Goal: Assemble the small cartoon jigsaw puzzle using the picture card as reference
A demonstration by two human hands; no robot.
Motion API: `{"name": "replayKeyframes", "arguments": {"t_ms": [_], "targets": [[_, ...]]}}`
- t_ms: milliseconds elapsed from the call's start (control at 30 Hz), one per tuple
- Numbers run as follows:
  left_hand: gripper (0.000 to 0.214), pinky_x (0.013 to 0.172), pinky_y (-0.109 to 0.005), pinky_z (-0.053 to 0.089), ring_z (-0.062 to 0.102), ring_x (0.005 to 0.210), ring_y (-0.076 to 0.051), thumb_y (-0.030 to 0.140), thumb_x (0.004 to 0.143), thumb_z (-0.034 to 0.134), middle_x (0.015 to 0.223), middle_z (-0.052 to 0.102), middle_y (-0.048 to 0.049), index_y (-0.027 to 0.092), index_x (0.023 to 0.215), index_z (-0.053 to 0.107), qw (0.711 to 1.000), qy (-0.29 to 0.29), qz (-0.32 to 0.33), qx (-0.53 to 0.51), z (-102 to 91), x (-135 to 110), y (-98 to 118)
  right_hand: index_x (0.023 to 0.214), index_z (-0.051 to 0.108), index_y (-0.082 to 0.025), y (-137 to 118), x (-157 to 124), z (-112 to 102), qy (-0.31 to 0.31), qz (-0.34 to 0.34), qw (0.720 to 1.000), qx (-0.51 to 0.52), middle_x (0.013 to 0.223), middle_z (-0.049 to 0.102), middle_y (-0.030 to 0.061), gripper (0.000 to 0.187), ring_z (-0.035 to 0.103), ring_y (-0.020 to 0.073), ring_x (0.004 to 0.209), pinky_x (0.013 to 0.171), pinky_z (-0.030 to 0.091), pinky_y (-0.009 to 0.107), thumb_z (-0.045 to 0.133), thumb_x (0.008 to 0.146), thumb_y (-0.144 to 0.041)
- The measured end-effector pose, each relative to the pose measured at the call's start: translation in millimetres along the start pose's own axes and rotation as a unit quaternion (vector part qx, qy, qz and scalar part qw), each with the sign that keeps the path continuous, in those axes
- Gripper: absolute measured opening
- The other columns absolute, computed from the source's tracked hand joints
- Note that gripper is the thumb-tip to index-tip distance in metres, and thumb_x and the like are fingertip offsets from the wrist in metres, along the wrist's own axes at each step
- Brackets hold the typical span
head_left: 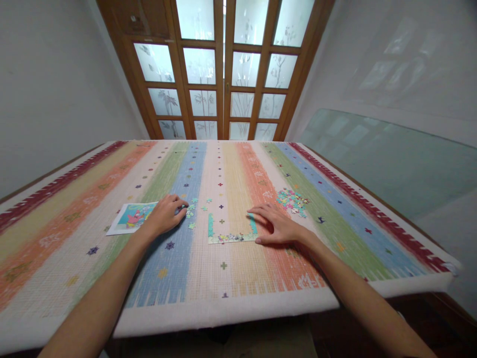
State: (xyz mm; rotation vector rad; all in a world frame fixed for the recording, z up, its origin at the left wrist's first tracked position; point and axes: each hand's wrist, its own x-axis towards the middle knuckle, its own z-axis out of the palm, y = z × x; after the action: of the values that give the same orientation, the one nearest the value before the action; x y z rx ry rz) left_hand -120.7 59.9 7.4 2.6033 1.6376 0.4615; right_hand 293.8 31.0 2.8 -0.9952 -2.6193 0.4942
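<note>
A partly joined jigsaw puzzle (233, 238) lies flat on the table, its bottom edge and two side strips forming a U shape. My right hand (279, 223) rests over its right side, thumb and fingers spread apart, fingertips at the top of that strip and thumb by the lower right corner. My left hand (166, 214) is beside a few loose puzzle pieces (191, 211), left of the puzzle. Its fingers are curled, thumb and forefinger close together; what is between them is too small to make out. Under that wrist lies a printed picture sheet (130, 219) with cartoon figures, partly covered.
A heap of puzzle pieces (292, 200) lies beyond my right hand. Two loose pieces (206, 204) sit above the puzzle. A striped cloth (223, 278) covers the table, whose near edge is in front of me. Behind stand wood-framed glass doors (223, 89); a glass panel (387, 154) leans at right.
</note>
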Motion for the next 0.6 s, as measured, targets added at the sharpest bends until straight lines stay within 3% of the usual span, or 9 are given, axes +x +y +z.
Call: {"name": "replayKeyframes", "arguments": {"t_ms": [300,600], "targets": [[0.038,0.092,-0.042,0.047,0.060,0.092,-0.028,0.047,0.092,0.052,0.090,0.063,-0.0088,0.018,0.100,0.075,0.997,0.044,-0.029,-0.056,12.6,4.2,8.5,0.149,0.051,-0.027,-0.3,-0.2,0.3,0.002,0.000,1.000,0.002,0.145,0.055,0.0141,0.079,0.049,0.0377,0.134,0.118,0.033,0.064,0.078,0.079,-0.054],[0.017,0.091,-0.044,0.049,0.060,0.089,-0.027,0.037,0.087,0.057,0.089,0.068,-0.0062,0.022,0.086,0.066,0.988,0.066,-0.043,-0.129,3.9,5.5,23.2,0.152,0.048,-0.029,-1.9,0.3,-0.9,0.002,0.007,1.000,0.000,0.146,0.055,0.0131,0.084,0.050,0.0380,0.134,0.119,0.031,0.065,0.079,0.078,-0.053]]}}
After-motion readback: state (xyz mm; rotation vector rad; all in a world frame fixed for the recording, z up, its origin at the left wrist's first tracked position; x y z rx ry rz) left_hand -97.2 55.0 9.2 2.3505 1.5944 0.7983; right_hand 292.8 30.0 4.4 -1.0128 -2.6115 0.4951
